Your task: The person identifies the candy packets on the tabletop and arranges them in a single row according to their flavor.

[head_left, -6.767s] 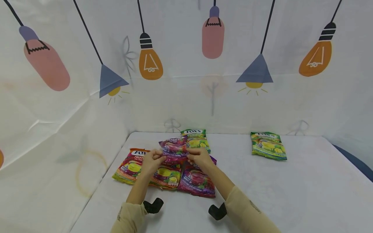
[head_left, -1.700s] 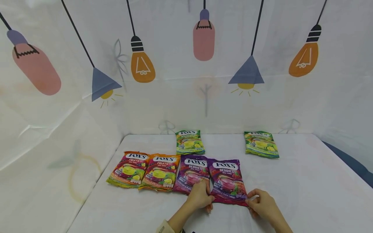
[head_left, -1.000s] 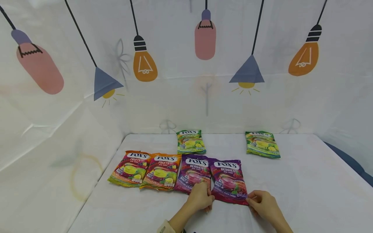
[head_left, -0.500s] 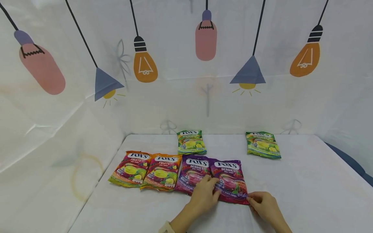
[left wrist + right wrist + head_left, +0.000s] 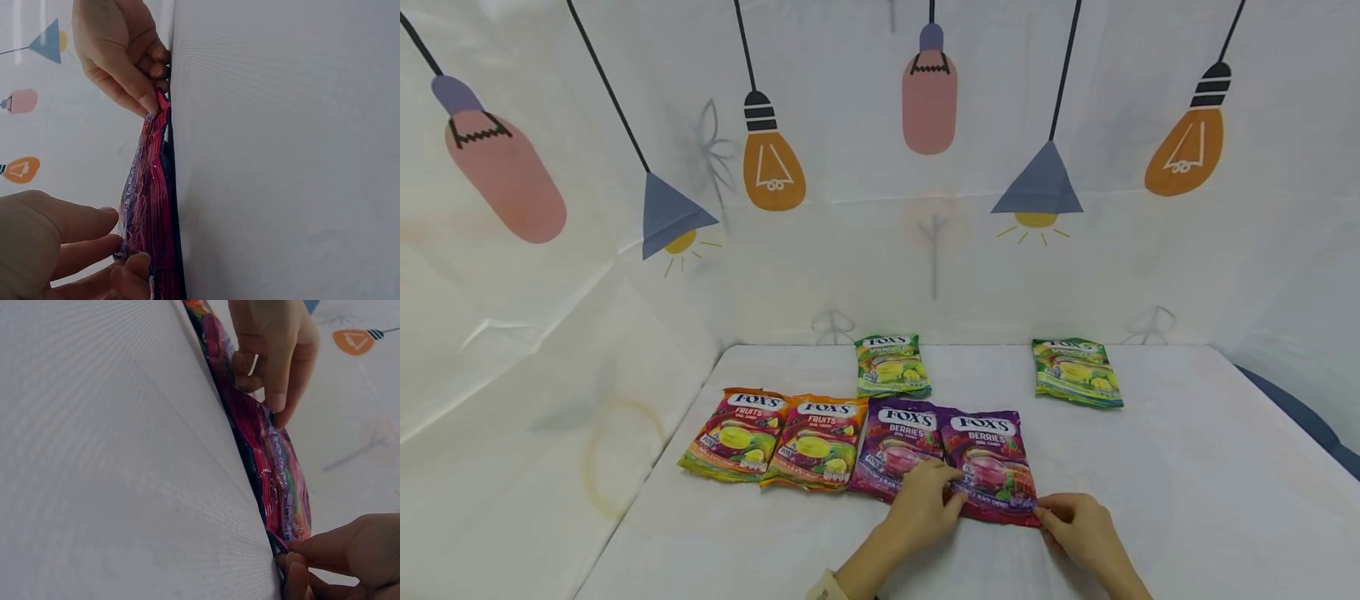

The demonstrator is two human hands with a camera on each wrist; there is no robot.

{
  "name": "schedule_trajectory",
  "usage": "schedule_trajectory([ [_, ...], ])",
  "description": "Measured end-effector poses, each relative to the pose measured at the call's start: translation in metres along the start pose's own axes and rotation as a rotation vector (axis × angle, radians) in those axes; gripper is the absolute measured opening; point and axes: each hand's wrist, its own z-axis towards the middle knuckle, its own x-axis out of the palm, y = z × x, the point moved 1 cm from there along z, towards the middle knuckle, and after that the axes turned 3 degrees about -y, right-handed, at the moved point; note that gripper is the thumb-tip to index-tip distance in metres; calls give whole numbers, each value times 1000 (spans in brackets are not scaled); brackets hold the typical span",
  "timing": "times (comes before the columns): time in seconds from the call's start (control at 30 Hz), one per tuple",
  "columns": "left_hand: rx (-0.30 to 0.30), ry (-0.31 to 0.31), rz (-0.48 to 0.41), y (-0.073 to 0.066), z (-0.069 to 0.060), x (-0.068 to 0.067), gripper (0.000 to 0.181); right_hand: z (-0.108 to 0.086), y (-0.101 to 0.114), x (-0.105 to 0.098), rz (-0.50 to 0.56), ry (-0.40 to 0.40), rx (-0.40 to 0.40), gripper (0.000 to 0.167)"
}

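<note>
Two purple berries bags lie side by side, the left one (image 5: 898, 437) touching the right one (image 5: 988, 458). My left hand (image 5: 921, 510) rests its fingertips on the lower left part of the right purple bag, fingers bent loosely, its palm over the lower edge of the left one. With thumb and forefinger my right hand (image 5: 1082, 533) pinches the lower right corner of the right purple bag. In the right wrist view that pinch shows at the corner of the bag (image 5: 272, 469), with my right hand (image 5: 356, 556) at the bottom.
Two orange-red fruits bags, one (image 5: 733, 437) at the far left and one (image 5: 814, 443) beside it, continue the row. Behind stand two green bags, one (image 5: 891, 367) near the middle and one (image 5: 1077, 372) to the right, on the white table (image 5: 1187, 500).
My left hand has moved from the seam between the purple bags onto the right one's lower left part. My right hand has kept its pinch; earlier, both hands held a purple bag above the others.
</note>
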Motion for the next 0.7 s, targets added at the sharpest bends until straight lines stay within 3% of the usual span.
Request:
schedule_trajectory([
  [0.2,14,-7,-55,4,0,0,19,1,3,-4,-39,10,-13,19],
  [0.4,24,-30,-93,5,-1,-2,13,-1,10,-9,-109,-49,-84,13],
  [0.7,-40,19,-173,5,-1,-9,9,-5,33,-6,-47,-75,-149,9],
])
